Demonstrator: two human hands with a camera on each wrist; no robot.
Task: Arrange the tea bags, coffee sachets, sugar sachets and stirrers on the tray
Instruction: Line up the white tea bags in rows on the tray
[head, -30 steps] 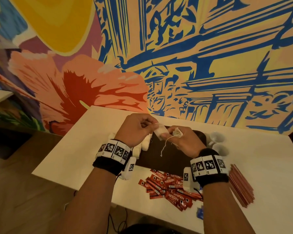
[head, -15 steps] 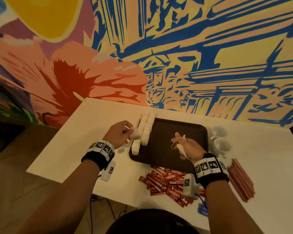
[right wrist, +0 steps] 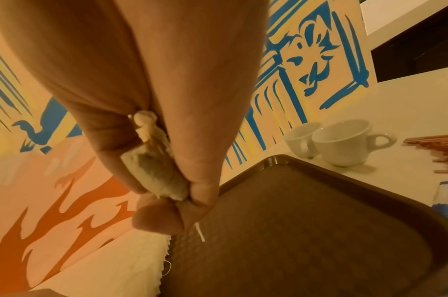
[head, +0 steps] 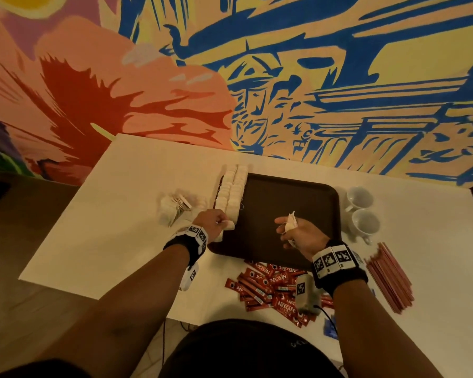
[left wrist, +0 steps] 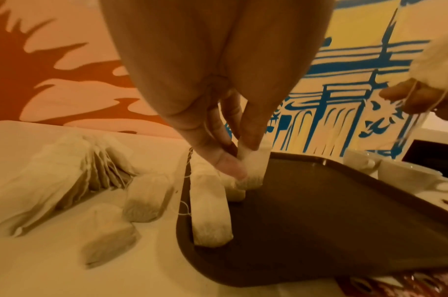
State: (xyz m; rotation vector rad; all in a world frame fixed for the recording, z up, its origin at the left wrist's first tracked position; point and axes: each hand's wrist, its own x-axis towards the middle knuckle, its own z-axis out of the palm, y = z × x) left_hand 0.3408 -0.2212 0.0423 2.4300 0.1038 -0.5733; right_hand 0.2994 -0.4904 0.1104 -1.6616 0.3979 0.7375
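Red Nescafé coffee sachets [head: 271, 289] heaped at table's [head: 120, 214] near edge; pink stirrers [head: 389, 278] toward near right corner. Right hand [head: 302, 233], over brown tray [head: 290, 214], fingers curled round 1 tea bag [right wrist: 155, 173]. Left hand [head: 212, 223] pinches another tea bag [left wrist: 250, 170] at tray's left edge, ending 2 rows of tea bags [head: 232, 190]. 2 white cups [head: 362, 212] beside tray's right edge.

Tea bags [head: 231, 193] line the tray's [head: 290, 192] left rim; cups [head: 362, 211] right, coffee sachets [head: 271, 287] in front.
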